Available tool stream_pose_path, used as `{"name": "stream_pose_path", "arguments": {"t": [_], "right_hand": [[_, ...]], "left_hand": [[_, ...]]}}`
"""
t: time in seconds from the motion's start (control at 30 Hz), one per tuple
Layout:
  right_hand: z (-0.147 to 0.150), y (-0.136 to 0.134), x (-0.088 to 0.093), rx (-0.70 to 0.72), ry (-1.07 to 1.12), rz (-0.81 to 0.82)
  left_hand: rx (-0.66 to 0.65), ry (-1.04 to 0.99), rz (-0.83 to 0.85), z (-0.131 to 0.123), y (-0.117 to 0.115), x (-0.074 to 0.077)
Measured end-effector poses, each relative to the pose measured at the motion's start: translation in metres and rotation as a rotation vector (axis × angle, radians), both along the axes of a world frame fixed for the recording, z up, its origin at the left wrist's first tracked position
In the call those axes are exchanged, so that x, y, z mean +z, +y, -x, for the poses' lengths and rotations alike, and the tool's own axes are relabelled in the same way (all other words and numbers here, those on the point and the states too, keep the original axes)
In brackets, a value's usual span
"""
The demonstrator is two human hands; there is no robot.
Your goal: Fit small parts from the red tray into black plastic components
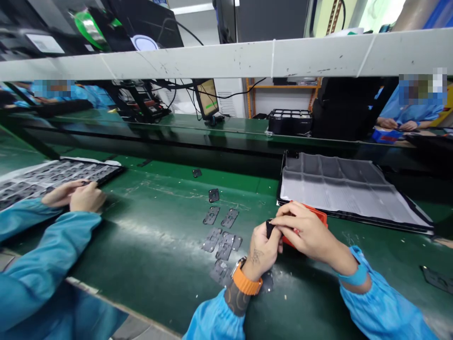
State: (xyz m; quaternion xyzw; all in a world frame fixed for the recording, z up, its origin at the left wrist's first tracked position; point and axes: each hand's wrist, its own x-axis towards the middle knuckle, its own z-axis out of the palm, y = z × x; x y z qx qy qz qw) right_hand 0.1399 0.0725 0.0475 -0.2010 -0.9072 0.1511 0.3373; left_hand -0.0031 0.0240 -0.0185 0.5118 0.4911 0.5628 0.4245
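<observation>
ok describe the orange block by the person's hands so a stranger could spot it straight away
Start at the green belt and find the black tray on its right. Just before the tray's near edge, under the right hand, sits the orange block, the only bright orange thing among flat grey parts.

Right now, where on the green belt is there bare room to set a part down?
Bare belt lies between the co-worker's hands and the flat grey parts. It is crowded around the left hand, the right hand and the black tray.
</observation>
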Motion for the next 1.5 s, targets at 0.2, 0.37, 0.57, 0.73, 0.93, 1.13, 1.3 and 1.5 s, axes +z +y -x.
{"name": "stream_pose_path", "arguments": {"t": [0.2, 0.37, 0.57, 0.73, 0.93, 1.13, 1.3, 1.5], "right_hand": [[0.006, -0.001, -0.009, 0.015, -0.033, -0.053], [0.007, 0.000, -0.010, 0.037, 0.000, -0.088], [0.009, 0.001, -0.009, 0.049, 0.018, -0.096], [0.011, -0.001, -0.008, 0.048, 0.010, -0.113], [0.010, 0.001, -0.010, 0.035, 0.019, -0.128], [0.010, -0.001, -0.005, 0.062, 0.109, -0.114], [-0.012, 0.007, 0.010, -0.130, 0.190, 0.012], [-0.029, 0.015, 0.016, -0.318, -0.092, 0.130]], "left_hand": [[0.054, 0.073, 0.006, 0.000, -0.001, 0.003], [0.088, 0.090, -0.015, -0.001, -0.002, 0.009], [0.062, 0.055, -0.027, 0.000, -0.002, 0.009], [0.077, 0.063, -0.047, 0.000, -0.002, 0.007], [0.074, 0.041, -0.014, 0.001, -0.002, 0.009], [0.022, -0.115, 0.015, 0.000, 0.000, 0.005], [0.067, -0.196, 0.019, 0.005, 0.003, 0.005], [0.133, -0.084, -0.046, 0.007, 0.003, 0.008]]}}
